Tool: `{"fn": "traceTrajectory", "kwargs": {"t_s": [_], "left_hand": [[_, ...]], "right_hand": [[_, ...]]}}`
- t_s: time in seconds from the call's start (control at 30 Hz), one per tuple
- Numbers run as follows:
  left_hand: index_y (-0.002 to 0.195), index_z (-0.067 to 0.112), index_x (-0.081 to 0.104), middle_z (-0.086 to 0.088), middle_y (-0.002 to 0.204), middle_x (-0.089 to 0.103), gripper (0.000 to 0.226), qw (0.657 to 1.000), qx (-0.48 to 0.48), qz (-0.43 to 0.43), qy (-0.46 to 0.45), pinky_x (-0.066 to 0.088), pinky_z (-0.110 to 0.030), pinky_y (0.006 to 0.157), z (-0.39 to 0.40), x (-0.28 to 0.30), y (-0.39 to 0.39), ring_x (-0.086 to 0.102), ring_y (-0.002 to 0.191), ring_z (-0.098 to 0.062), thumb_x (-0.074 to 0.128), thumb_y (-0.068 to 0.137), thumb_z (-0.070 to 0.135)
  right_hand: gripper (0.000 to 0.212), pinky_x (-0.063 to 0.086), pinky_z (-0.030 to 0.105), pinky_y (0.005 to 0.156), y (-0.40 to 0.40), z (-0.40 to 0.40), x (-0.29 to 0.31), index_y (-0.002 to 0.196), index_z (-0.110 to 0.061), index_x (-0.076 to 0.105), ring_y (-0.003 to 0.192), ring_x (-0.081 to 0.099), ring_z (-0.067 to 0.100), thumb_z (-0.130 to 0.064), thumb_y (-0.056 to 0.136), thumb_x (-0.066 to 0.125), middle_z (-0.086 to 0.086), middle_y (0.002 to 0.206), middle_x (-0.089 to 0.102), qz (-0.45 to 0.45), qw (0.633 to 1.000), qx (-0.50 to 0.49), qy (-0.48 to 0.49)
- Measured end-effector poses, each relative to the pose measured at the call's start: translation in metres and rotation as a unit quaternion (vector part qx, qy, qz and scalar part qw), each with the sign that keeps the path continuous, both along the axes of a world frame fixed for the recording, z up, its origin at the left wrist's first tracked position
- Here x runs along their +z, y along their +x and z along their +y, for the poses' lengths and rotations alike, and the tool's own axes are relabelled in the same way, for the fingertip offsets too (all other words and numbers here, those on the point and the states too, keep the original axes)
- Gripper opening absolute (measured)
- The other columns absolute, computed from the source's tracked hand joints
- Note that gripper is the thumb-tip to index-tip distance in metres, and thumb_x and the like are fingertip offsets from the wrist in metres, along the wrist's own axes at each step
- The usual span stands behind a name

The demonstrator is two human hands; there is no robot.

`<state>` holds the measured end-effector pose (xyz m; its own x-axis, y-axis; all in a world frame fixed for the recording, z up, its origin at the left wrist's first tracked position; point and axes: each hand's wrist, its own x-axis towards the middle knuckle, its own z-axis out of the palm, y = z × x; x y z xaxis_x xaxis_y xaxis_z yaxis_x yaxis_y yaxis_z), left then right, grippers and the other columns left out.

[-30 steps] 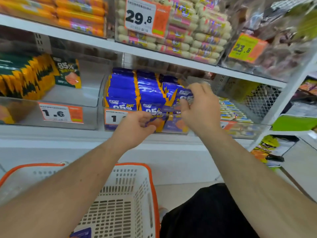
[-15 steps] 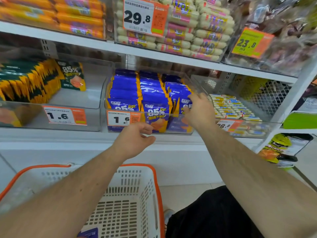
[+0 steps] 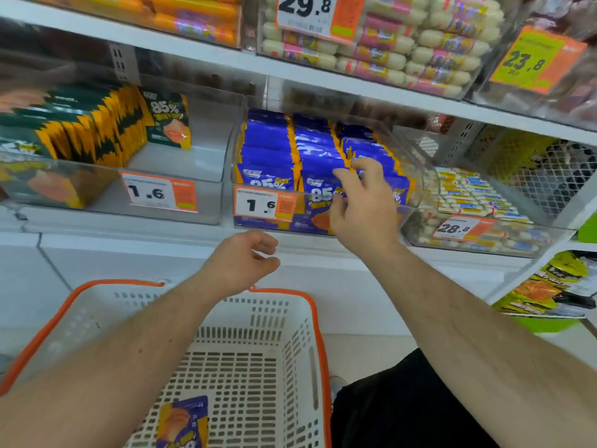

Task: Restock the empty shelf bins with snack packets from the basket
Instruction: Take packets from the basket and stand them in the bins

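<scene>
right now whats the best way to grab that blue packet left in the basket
Judging by its pose, take the blue packet by its upper edge, coming straight down from above. It lies flat on the floor of the basket near the front left, so its faces cannot be pinched; the top edge is the free one. The left hand, empty above the rim, is nearer.

Blue-packet bin: packed full, right hand at its front.
Green-packet bin: right half bare.
Basket: open top.
</scene>
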<state>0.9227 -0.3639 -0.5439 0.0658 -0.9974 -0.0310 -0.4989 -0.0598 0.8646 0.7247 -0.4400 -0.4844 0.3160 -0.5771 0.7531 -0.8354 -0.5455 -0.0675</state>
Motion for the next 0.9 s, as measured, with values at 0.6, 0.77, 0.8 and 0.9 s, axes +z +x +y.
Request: {"fn": "traceTrajectory", "kwargs": {"t_s": [0.6,0.77,0.8,0.9], "left_hand": [[0.113,0.014,0.066,0.001,0.108,0.066,0.026,0.959,0.199,-0.013,0.201,0.043,-0.025,0.085,0.093,-0.14,0.174,0.059,0.1,-0.014,0.068,0.087,0.013],[0.115,0.016,0.065,0.003,0.109,0.066,0.027,0.936,0.27,0.018,0.224,0.043,-0.025,0.087,0.104,-0.158,0.197,0.06,0.103,-0.014,0.067,0.088,0.015],[0.114,0.016,0.066,0.003,0.109,0.067,0.026,0.932,0.279,0.025,0.229,0.044,-0.026,0.087,0.105,-0.163,0.199,0.061,0.103,-0.014,0.067,0.088,0.015],[0.113,0.02,0.066,0.005,0.11,0.068,0.024,0.922,0.289,0.043,0.254,0.047,-0.027,0.084,0.103,-0.18,0.202,0.062,0.103,-0.014,0.066,0.089,0.016]], "right_hand": [[0.051,0.048,0.041,0.1,0.196,0.116,-0.306,0.146,-0.016,0.041,0.127,0.05,0.029,-0.016,0.096,0.052,0.009,0.146,0.047,0.368,0.673,0.128,0.629],[0.054,0.049,0.041,0.096,0.229,0.129,-0.345,0.134,-0.013,0.05,0.12,0.051,0.029,-0.022,0.083,0.067,0.01,0.132,0.053,0.386,0.675,0.146,0.611],[0.052,0.048,0.041,0.097,0.239,0.129,-0.351,0.133,-0.013,0.05,0.12,0.05,0.029,-0.018,0.083,0.065,0.01,0.133,0.052,0.382,0.686,0.153,0.6],[0.048,0.044,0.041,0.1,0.268,0.128,-0.368,0.134,-0.013,0.047,0.124,0.047,0.029,-0.022,0.089,0.062,0.01,0.138,0.048,0.329,0.734,0.15,0.575]]}}
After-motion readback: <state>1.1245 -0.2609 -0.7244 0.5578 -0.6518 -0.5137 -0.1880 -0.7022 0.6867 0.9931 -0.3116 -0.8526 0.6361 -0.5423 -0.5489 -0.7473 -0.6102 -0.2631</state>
